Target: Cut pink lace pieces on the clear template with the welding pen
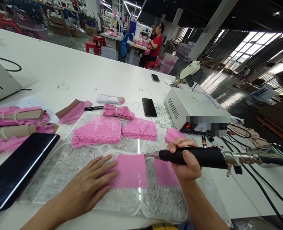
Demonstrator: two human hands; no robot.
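My left hand (90, 183) lies flat, fingers spread, over the left edge of a pink fabric piece (133, 171) on a clear plastic board (117, 201). In my right hand (188, 164) is a thick black-handled cutting pen (198, 156) with a thin metal tip. The tip points left and meets the upper right corner of that piece, as far as I can see. Under my right hand a second pink piece (164, 172) is partly hidden. Behind them sit a lace-patterned pink stack (98, 131), a smaller stack (141, 129) and a tied pink bundle (117, 111).
A grey control box (191, 105) stands at right, with black cables (258, 182) nearby. A large phone-like screen (21, 169) and tied fabric rolls (14, 116) are at left. A phone (149, 107), a marker (93, 108) and white strings (164, 115) lie beyond. A person (155, 44) sits sewing.
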